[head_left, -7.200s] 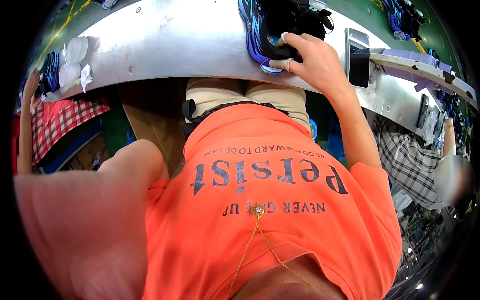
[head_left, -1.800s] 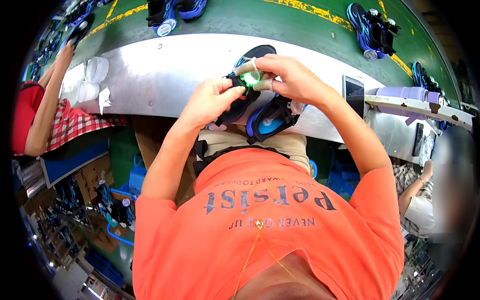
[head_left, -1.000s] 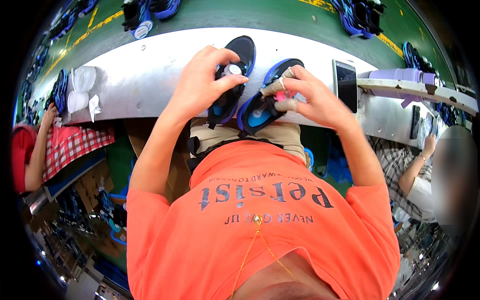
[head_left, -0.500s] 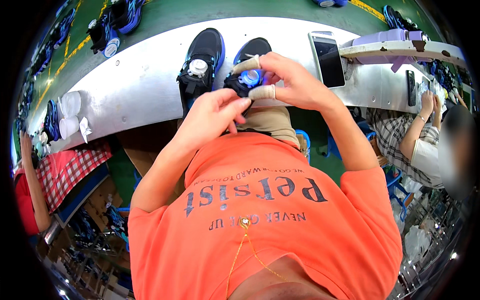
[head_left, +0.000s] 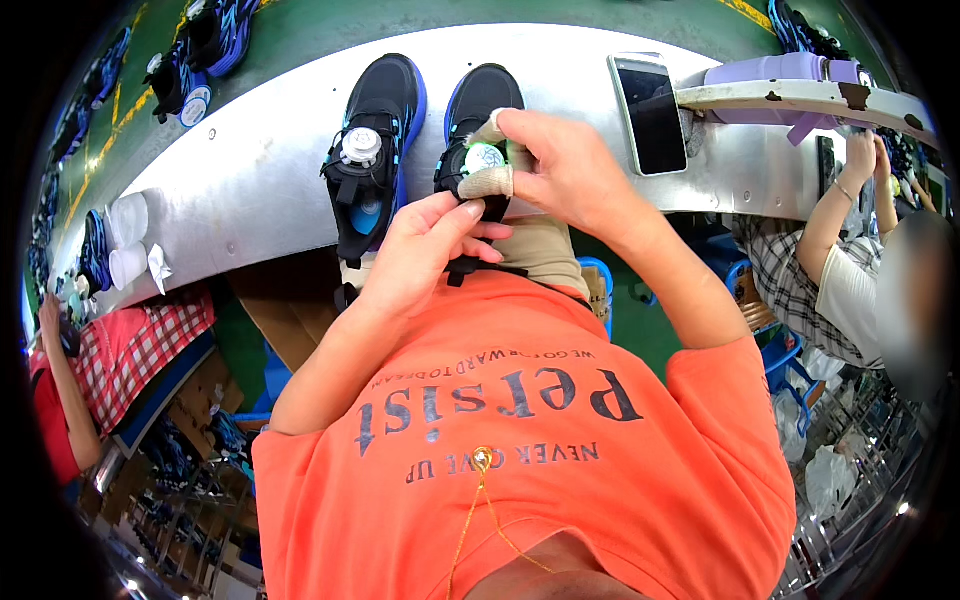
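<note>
Head view, right hand (head_left: 570, 165) gripping black shoe (head_left: 478, 110)

The person wears an orange T-shirt (head_left: 520, 470) with short sleeves and grey printed letters on the chest (seen upside down in the lower middle of the frame). A thin gold chain (head_left: 478, 500) hangs over it. The forearms are bare. Beige cloth cots (head_left: 488, 182) cover two fingertips of the right hand (head_left: 560, 170), upper middle.

Head camera looks steeply down, close over the bench (head_left: 250, 180).
</note>
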Tool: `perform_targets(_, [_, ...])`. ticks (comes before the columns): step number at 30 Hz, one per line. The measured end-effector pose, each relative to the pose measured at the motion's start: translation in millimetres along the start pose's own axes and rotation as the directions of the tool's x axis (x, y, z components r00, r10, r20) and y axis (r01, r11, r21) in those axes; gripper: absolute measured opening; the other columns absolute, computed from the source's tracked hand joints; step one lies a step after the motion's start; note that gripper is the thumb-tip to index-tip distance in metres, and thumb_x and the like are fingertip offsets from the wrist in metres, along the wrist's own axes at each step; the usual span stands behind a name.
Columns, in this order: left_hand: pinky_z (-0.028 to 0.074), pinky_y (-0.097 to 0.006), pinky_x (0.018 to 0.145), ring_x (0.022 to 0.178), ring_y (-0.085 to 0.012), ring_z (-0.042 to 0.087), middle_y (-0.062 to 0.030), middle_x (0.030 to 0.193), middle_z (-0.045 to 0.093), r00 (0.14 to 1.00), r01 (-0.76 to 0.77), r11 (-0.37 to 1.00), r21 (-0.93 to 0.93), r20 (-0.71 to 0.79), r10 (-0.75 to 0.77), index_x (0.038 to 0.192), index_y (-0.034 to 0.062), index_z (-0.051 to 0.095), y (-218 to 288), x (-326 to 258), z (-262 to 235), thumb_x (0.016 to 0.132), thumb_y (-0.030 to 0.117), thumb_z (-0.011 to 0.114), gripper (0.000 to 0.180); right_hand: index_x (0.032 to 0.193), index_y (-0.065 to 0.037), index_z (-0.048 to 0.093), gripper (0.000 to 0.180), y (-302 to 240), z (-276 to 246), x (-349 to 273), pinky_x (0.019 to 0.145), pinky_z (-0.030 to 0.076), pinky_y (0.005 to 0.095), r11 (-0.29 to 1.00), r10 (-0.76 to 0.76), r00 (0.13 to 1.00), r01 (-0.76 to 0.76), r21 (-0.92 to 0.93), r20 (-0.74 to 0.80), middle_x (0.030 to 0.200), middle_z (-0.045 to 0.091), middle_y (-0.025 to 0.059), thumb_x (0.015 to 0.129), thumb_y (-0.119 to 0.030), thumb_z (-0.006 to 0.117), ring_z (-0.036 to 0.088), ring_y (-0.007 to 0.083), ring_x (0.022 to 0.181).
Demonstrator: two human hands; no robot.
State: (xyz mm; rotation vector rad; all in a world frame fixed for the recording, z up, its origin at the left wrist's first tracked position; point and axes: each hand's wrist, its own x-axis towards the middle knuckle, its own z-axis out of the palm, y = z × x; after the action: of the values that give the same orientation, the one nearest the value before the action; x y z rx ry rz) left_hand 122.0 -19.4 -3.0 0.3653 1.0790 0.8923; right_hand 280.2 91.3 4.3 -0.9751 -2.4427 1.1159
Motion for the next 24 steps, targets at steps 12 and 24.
perform_targets(12, [0.053,-0.030,0.077,0.087,-0.0195,0.065,-0.0154,0.104,0.065,1.000,0.000,1.000,-0.030,0.023,0.001,0.112,-0.0043,0.057,-4,3,3,0.097,0.014,0.046,0.026,0.112,-0.009,0.064,0.033,7,-1,-3,0.061,0.045,0.0269,0.989,-0.030,1.000,0.028,0.145,0.007,0.073,0.055,0.0056,0.079,-0.012,0.069,0.052,0.0168,0.063])
perform_targets(24, [0.052,-0.029,0.076,0.082,-0.0187,0.065,-0.0156,0.103,0.065,0.998,0.064,0.998,0.004,-0.008,-0.064,0.111,-0.0039,0.057,-2,-1,8,0.098,0.017,0.046,0.027,0.107,-0.008,0.066,0.031,10,-2,-6,0.059,0.044,0.0271,0.986,-0.064,0.998,0.061,0.153,0.015,0.074,0.056,0.0053,0.077,-0.014,0.071,0.050,0.0139,0.064])
